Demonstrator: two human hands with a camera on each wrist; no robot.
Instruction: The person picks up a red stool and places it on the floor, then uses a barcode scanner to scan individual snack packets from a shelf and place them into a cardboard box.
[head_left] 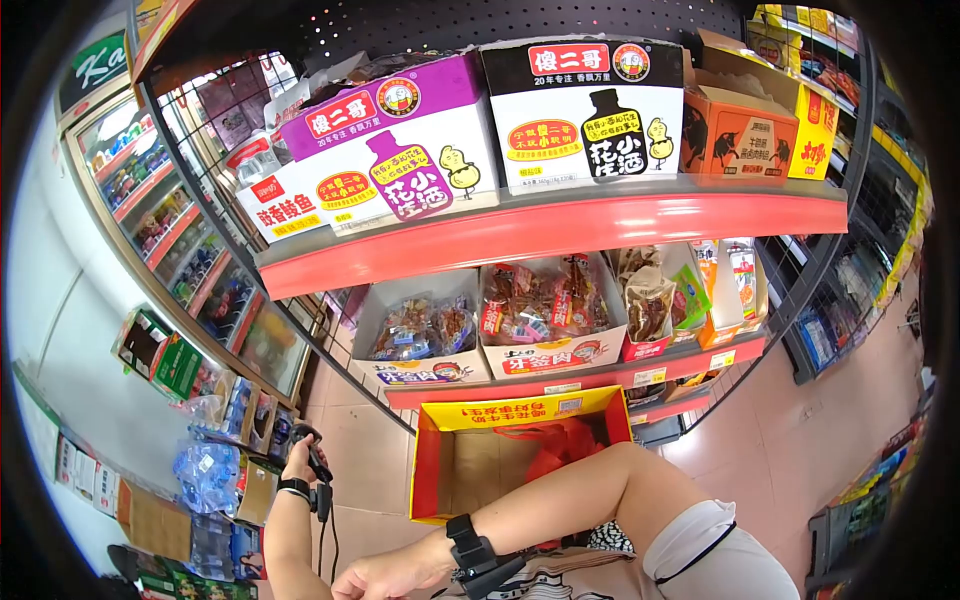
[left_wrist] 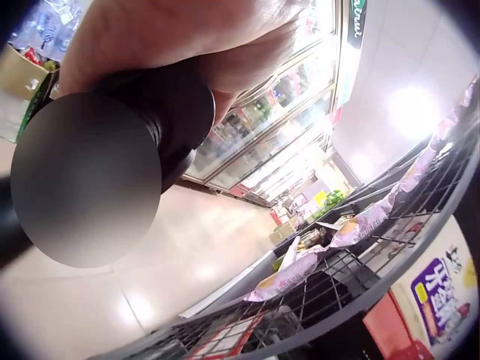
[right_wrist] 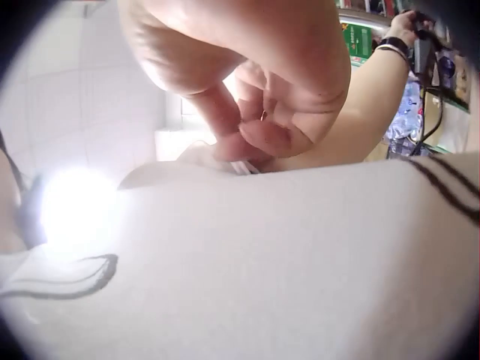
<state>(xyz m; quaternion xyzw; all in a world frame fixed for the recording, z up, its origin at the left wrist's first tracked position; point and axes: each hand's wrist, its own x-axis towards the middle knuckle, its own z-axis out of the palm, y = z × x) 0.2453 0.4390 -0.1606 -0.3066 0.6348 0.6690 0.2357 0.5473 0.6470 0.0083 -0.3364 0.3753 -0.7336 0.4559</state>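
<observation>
Two hands, neither on shelf goods (head_left: 545, 305). My left hand (head_left: 298, 456) gripped black handle (head_left: 318, 464), low beside water bottles (head_left: 205, 472). Right hand (head_left: 385, 578) curled at white shirt (right_wrist: 247, 262); hold unclear. Pause, I judged; any reach needed right hand freed.

On the top shelf, the purple-and-white cardboard carton (head_left: 395, 140) carries the brand "傻二哥" in a red panel, and under it "20年专注 香飘万里". The black-and-white cardboard carton (head_left: 585, 110) beside it shows the same brand and the same line. One shelf lower, the white carton with red lettering (head_left: 550, 355) reads "牙签肉". The green sign (head_left: 92, 70) at the far left begins with "Ka". The rest is cut off.
</observation>
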